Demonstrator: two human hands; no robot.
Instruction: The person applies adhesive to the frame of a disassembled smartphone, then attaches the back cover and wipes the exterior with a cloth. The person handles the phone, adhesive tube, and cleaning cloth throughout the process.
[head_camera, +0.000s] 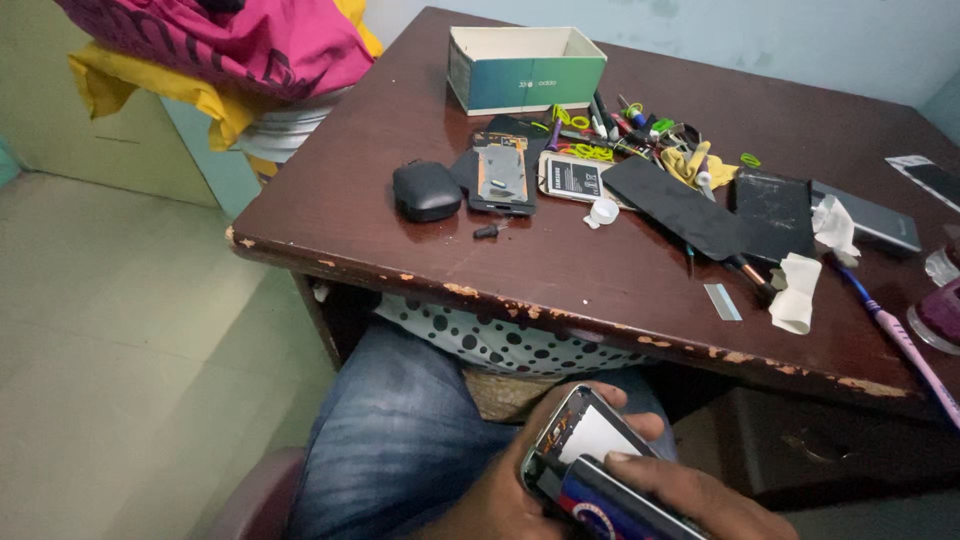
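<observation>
Your left hand (500, 490) grips an opened phone (580, 435) over your lap; your right hand (700, 500) clasps a dark tool (610, 505) against it, below the bench (350, 215).

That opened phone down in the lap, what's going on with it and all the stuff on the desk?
A seated person holds an opened smartphone with its back cover off over their lap, below the desk edge. The left hand cradles it from beneath, while the right hand presses a dark cylindrical tool with a red and blue label against its lower end. On the worn dark brown wooden desk lie another dismantled phone, a teal and white cardboard box, a small black case and scattered tools.
</observation>
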